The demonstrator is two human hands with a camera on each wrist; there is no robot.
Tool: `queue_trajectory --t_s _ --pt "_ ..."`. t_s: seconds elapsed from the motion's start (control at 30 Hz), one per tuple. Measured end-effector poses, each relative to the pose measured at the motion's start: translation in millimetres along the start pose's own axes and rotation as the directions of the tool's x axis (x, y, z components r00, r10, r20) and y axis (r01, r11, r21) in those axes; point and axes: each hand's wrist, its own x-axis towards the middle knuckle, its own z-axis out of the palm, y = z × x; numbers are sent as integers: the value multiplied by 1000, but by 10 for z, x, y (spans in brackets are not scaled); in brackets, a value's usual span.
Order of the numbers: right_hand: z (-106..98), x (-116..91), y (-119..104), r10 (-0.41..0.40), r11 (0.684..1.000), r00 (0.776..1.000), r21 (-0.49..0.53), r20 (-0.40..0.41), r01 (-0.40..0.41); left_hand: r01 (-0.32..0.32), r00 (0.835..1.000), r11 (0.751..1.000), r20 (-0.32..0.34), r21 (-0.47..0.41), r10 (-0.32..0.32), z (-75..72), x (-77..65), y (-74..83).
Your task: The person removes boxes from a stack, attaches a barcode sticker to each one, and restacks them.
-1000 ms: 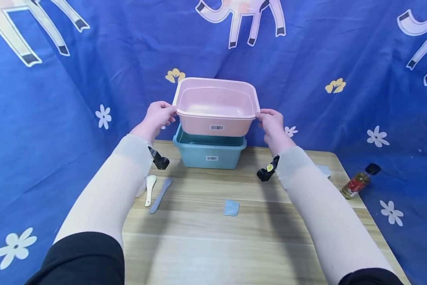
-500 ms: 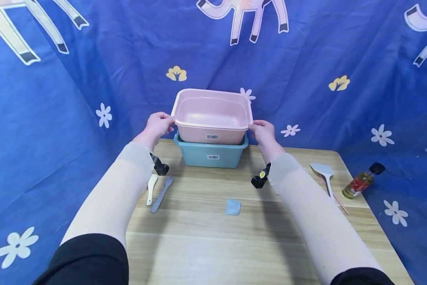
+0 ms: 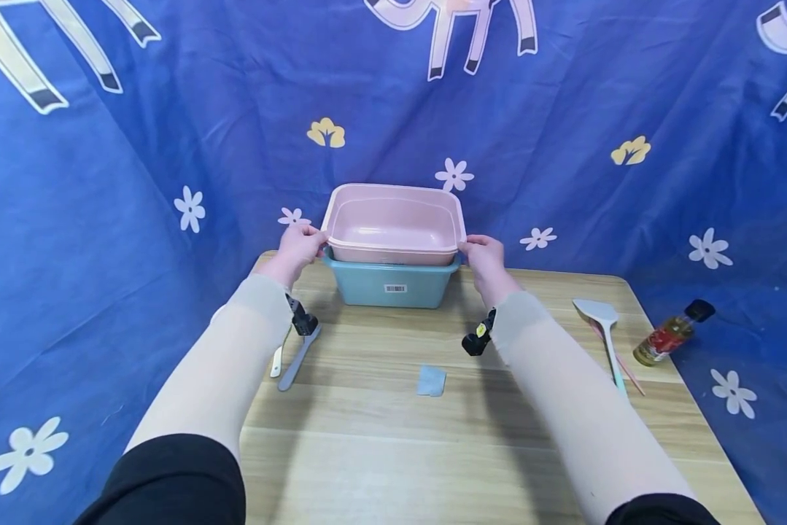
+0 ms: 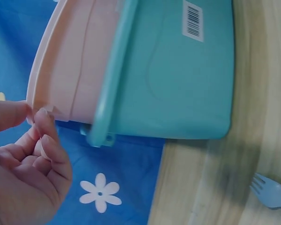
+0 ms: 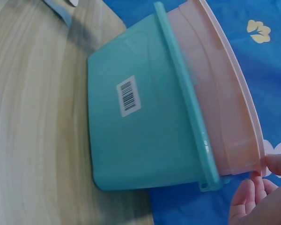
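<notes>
A pink plastic basin [image 3: 393,219] sits partly down inside a teal basin [image 3: 393,284] at the back of the table. My left hand [image 3: 299,251] pinches the pink rim at its left end between thumb and fingers. At the opposite end, my right hand [image 3: 486,262] pinches the same rim. Both wrist views show a band of the pink wall [image 4: 77,61] standing above the teal rim [image 5: 189,93]. The lower part of the pink basin is hidden inside the teal one, whose front carries a barcode label [image 4: 193,21].
On the wooden table [image 3: 380,467] lie a grey-blue fork [image 3: 297,361] and a white spoon [image 3: 277,361], partly behind my left arm. A light blue square [image 3: 431,380] lies mid-table. To the right are a spatula [image 3: 599,313], a pink stick [image 3: 629,375] and a bottle [image 3: 665,339]. A blue curtain [image 3: 235,146] hangs behind.
Both hands have lowered the pink basin from above the teal basin down into it, so its front label is now hidden. The spatula on the right has come out from behind the right arm.
</notes>
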Motion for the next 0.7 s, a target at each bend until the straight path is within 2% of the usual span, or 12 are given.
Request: queue_trajectory --t_s 0.3,0.5,0.7 --pt "44 -15 162 3 999 1000 -48 3 -3 81 997 994 13 75 -82 39 -15 -145" --pt "64 -23 197 -12 998 1000 -57 -10 11 79 997 992 6 102 -80 42 -19 -170" --pt "64 -30 239 19 996 1000 -83 -9 -19 90 996 992 11 91 -91 64 -52 -177"
